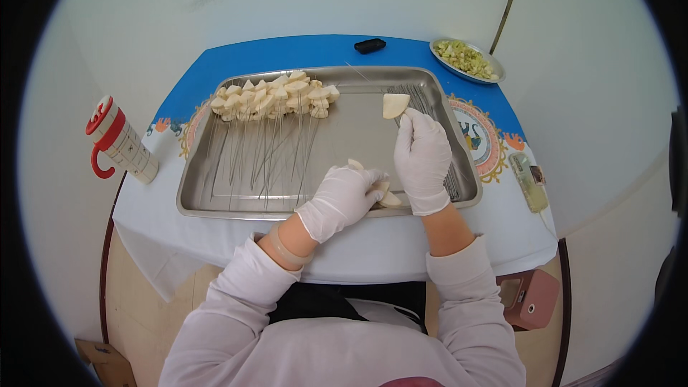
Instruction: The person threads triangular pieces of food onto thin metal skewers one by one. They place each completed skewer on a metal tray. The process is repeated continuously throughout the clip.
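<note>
Both hands wear white disposable gloves over a steel tray (344, 215). My right hand (424, 158) pinches a thin metal skewer just below a pale, wedge-shaped food slice (396, 105) on its tip, raised over the tray's right part. My left hand (346, 193) is low at the tray's near edge, its fingers on pale slices (390, 200); whether it grips one is hard to tell. At the tray's far left lies a pile of skewered pale slices (277, 95), their skewers pointing toward me. Bare metal skewers (416, 98) lie along the tray's right side, partly behind my right hand.
A metal plate of chopped greenish pieces (466, 60) stands at the far right, a black object (370, 45) at the far edge. A red-lidded tumbler (122, 140) is left of the tray, a phone in a clear case (528, 183) right. A pink box-like object (529, 299) sits below the table.
</note>
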